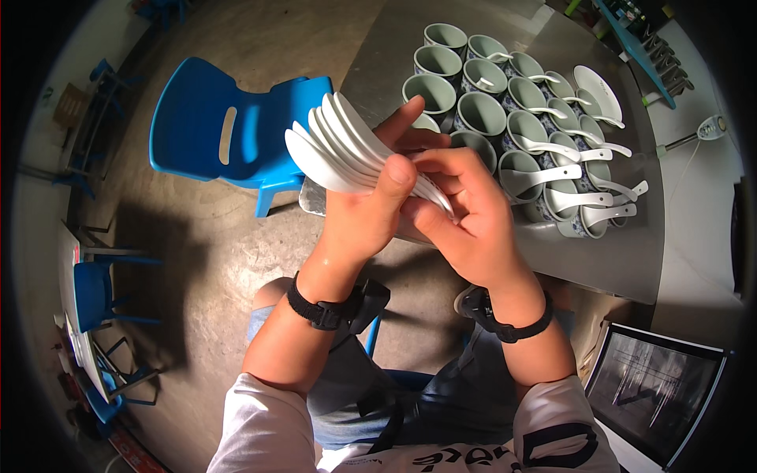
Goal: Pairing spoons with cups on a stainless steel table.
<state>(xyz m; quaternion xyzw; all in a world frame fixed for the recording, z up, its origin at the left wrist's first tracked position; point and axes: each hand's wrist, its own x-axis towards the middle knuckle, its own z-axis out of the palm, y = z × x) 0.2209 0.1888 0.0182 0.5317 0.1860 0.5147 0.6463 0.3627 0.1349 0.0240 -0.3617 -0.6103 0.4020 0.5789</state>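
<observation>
A nested stack of white ceramic soup spoons (340, 142) is in my left hand (361, 222), bowls fanned out toward the upper left. My left thumb presses across the stack while the index finger sticks out behind it. The handle ends lie between the thumb and fingers of my right hand (482, 222). Just beyond both hands stand rows of patterned ceramic cups (434, 94) with pale green insides. Many cups on the right side each have a white spoon (547, 176) resting in them, handle over the rim. Several on the left show no spoon.
The cups stand on a metal-topped table (609, 260), with a white oval plate (597, 94) at its far right. A blue plastic chair (236, 124) is beyond the table's left corner. At lower right is a dark glass-fronted appliance (650, 384). More blue chairs (94, 295) line the left.
</observation>
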